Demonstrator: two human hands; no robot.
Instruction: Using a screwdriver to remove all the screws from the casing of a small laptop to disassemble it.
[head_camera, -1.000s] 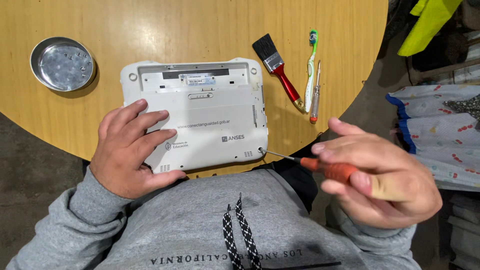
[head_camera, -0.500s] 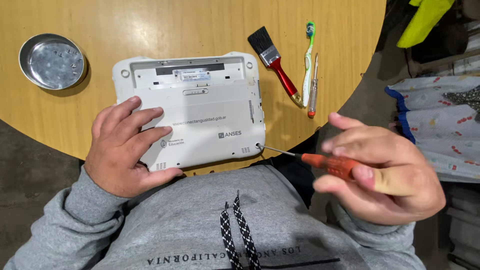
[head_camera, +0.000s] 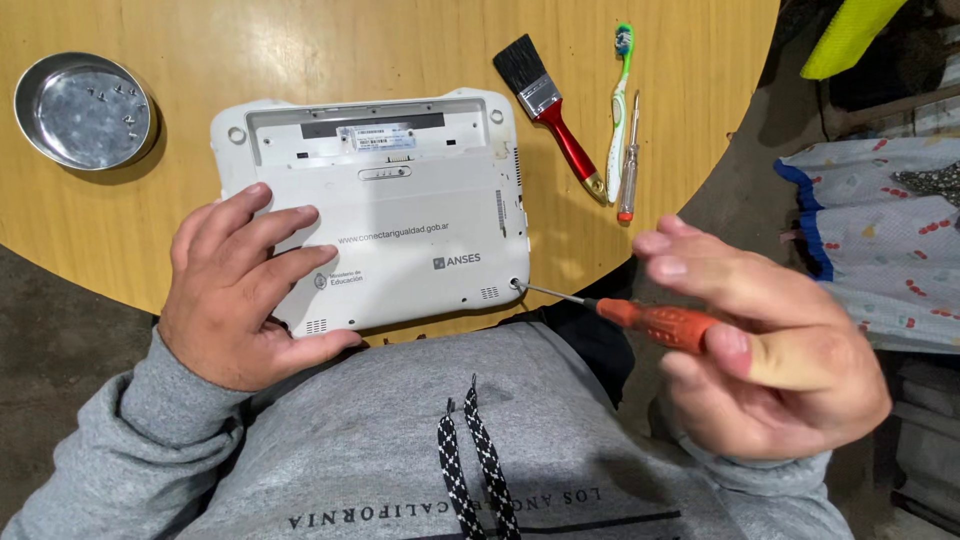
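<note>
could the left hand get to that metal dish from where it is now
Probably yes. The left hand lies flat on the white laptop, and the metal dish sits on the wooden table up and to its left, with only bare tabletop between them. Reaching would mean letting go of the laptop.

Matt white plastic laptop (head_camera: 400, 220) on smooth varnished wood table (head_camera: 300, 50); shiny metal dish (head_camera: 82, 110).

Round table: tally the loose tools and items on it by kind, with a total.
Laptop, white, underside up: 1
Metal dish: 1
Paintbrush, red handle: 1
Toothbrush, green and white: 1
Screwdrivers: 2, one lying, one orange-handled in the right hand
Total: 6
</note>
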